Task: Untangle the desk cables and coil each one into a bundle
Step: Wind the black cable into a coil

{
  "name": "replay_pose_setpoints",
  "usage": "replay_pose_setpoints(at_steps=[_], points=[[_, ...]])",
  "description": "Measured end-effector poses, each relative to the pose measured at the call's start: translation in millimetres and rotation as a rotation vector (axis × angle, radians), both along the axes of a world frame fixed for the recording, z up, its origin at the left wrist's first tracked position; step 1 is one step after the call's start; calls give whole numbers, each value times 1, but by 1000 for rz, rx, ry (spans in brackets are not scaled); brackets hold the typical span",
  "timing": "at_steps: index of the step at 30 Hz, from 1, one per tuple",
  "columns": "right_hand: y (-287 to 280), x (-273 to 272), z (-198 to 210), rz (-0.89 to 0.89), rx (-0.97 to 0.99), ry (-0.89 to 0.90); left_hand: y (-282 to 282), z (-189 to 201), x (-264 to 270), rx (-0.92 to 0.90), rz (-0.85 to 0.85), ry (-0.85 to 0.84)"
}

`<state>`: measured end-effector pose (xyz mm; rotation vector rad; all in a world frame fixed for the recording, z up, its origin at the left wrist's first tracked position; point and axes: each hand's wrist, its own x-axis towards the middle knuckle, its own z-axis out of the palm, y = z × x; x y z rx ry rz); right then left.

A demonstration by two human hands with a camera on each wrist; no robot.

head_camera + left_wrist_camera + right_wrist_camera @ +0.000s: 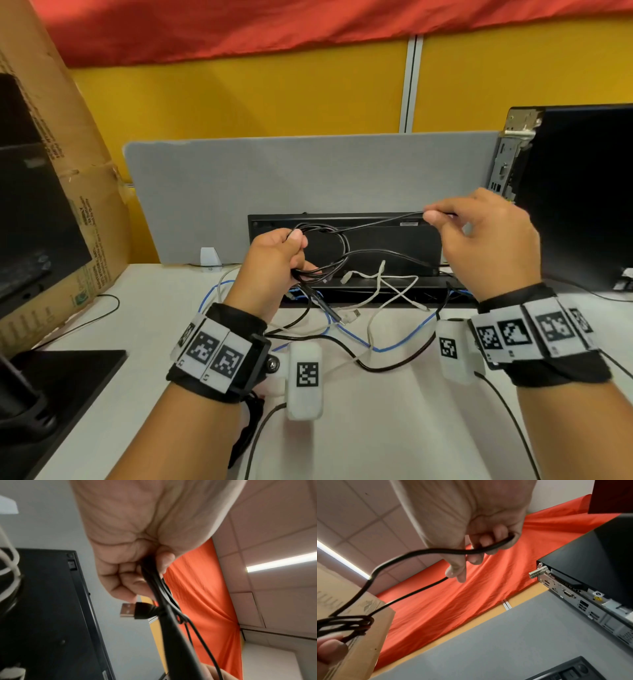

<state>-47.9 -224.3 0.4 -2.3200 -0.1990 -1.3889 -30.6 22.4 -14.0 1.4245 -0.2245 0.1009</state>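
Note:
My left hand grips several loops of a thin black cable above the desk; in the left wrist view the fist is curled round the strands and a USB plug sticks out below it. My right hand pinches the same cable's free run between thumb and forefinger, stretched to the right of the coil. The right wrist view shows the cable passing through the curled fingers. White, blue and another black cable lie tangled on the desk.
An upturned black keyboard leans against the grey divider. A black computer case stands at the right, a cardboard box and a monitor base at the left. White desk surface lies near me.

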Motion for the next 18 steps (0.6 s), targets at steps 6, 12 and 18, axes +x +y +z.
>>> replay_pose_setpoints(at_steps=[6,12,18], points=[[-6,6,-3,7,-1,20,8,3,5,42,150,-29],[-23,7,2,113,261,103,23,6,10,11,262,7],[-13,10,0,293,614,374,18,0,13,48,329,33]])
